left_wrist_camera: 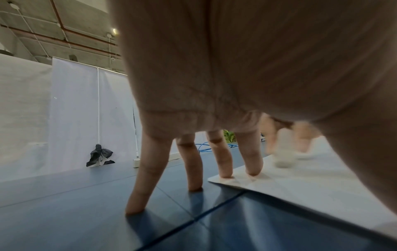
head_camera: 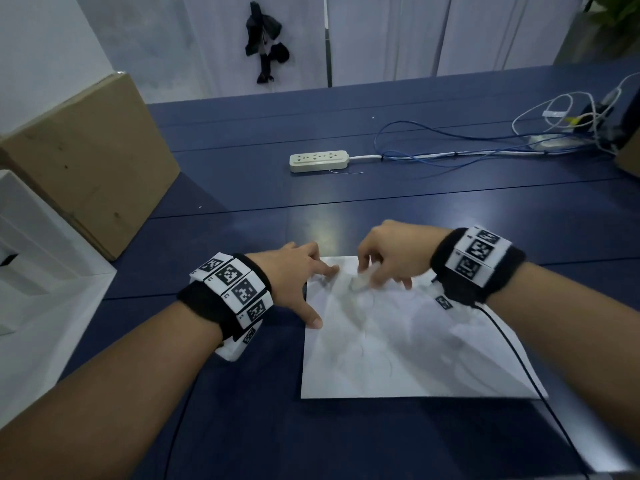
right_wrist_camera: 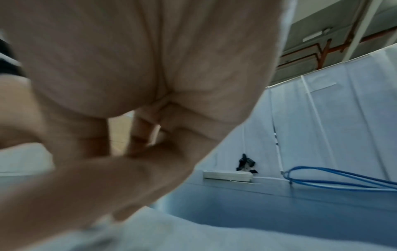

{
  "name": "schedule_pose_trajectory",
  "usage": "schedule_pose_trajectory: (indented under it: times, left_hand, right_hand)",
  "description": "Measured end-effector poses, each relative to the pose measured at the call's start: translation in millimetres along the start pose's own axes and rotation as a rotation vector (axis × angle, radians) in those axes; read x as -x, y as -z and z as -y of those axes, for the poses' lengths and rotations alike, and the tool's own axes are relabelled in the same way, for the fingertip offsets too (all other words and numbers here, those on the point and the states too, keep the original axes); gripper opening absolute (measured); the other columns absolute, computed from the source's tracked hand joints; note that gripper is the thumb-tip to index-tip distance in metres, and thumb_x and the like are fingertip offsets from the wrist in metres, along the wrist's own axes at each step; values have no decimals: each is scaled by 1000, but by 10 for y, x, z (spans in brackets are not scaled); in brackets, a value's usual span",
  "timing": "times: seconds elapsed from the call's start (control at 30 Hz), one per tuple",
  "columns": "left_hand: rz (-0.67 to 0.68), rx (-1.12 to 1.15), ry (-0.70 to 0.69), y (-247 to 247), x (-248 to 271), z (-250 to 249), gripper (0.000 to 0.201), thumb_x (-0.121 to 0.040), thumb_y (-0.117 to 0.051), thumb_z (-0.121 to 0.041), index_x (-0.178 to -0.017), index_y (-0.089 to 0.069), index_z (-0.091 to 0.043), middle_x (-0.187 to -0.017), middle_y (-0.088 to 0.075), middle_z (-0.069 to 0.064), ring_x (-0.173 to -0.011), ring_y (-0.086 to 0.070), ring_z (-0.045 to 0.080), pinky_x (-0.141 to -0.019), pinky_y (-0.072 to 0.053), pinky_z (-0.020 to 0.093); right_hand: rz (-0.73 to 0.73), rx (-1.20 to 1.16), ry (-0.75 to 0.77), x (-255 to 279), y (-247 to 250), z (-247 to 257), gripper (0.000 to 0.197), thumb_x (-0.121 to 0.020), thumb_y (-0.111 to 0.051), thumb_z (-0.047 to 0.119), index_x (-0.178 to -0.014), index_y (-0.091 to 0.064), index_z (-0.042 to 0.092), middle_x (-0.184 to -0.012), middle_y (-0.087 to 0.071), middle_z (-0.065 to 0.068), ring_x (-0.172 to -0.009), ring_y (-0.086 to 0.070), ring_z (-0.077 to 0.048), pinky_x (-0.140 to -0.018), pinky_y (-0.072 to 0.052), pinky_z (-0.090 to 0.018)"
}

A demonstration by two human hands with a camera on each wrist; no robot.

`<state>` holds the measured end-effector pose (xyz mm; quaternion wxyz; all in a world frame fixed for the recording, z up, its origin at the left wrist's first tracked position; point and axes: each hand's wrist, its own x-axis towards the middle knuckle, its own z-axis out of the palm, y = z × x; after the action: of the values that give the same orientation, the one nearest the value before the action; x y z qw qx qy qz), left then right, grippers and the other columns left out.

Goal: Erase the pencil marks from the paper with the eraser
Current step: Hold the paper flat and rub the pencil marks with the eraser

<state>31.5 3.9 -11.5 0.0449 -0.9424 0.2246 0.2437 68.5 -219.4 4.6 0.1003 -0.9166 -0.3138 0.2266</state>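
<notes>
— On the far half of the paper (head_camera: pixel 398 344), what is being worked?
— Faint pencil marks are rubbed with a small pale eraser (head_camera: pixel 360 282), pinched in the right hand (head_camera: pixel 391 258).
— How is the sheet likely handled?
— Thin, creased and light, so it is pinned flat at its far-left corner by the left hand (head_camera: pixel 294 278), fingers spread straight.
— And underneath?
— A smooth blue table (head_camera: pixel 346 209).

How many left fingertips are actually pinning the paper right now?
2 fingers of the left hand press the paper at its far-left corner; two rest on the table. Thumb hidden here.
</notes>
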Motion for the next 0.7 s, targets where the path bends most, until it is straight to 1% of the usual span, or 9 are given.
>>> schedule_pose_trajectory:
  times: [0.07,0.13,0.23,0.3,0.37,0.47,0.53,0.63,0.7]
  left_hand:
    - [4,1,1,6,5,-3,102,-65,-74,-73,-151,-30,-40,-115,-26,-14,-109,-33,16,-99,-45,43]
    - [5,2,3,10,7,-6,102,-65,-75,-73,-150,-31,-40,-115,-26,-15,-110,-33,15,-100,-44,43]
    - [-1,17,4,5,-4,-10,101,-65,-76,-71,-150,-31,-40,-117,-28,-14,-109,-32,14,-100,-44,42]
    - [-9,22,4,2,-5,-8,101,-64,-76,-70,-150,-32,-40,-120,-30,-14,-108,-32,14,-100,-44,42]
    - [-6,19,6,7,-7,-11,101,-64,-76,-70,-150,-33,-40,-118,-29,-13,-106,-31,14,-100,-44,42]
    - [-5,14,9,0,3,-10,98,-65,-73,-73,-149,-32,-42,-116,-28,-14,-106,-32,15,-99,-45,43]
    - [-20,16,12,-23,8,-5,94,-68,-67,-77,-148,-32,-45,-118,-30,-13,-108,-35,16,-97,-46,43]
    - [-47,29,24,-47,-6,-11,87,-69,-62,-80,-144,-40,-41,-115,-31,-13,-105,-36,17,-94,-47,44]
    - [-58,22,26,-59,-10,-25,89,-68,-66,-77,-145,-41,-38,-113,-29,-13,-106,-37,18,-93,-48,44]
  right_hand:
    - [-125,-2,-79,-67,57,-38,14,-86,-74,22,-82,-62,27,-82,-59,5,-52,-72,-28,-54,-58,-33]
    - [-143,-13,-84,-62,51,-60,14,-87,-73,23,-82,-61,27,-80,-58,5,-52,-72,-27,-54,-57,-33]
    - [78,-47,33,89,-38,16,9,-84,-77,21,-87,-68,22,-70,-66,0,-50,-71,-24,-61,-60,-33]
    - [201,-42,62,142,-71,74,11,-83,-78,22,-91,-71,20,-72,-71,-7,-51,-71,-25,-61,-58,-30]
    - [107,1,31,78,-40,55,12,-85,-76,25,-92,-69,20,-75,-70,-6,-49,-70,-23,-59,-57,-31]
    - [-111,31,-81,-57,52,-30,15,-87,-71,22,-79,-58,27,-81,-58,4,-47,-69,-22,-54,-56,-33]
    - [-137,6,-100,-80,62,-67,20,-86,-71,21,-76,-55,29,-83,-58,3,-49,-71,-24,-55,-56,-34]
    - [-39,-15,-30,22,-5,-28,12,-86,-72,21,-84,-62,27,-77,-59,6,-51,-71,-25,-60,-60,-38]
    - [121,-27,28,101,-48,45,11,-83,-76,20,-87,-67,23,-66,-63,5,-50,-71,-23,-60,-59,-34]
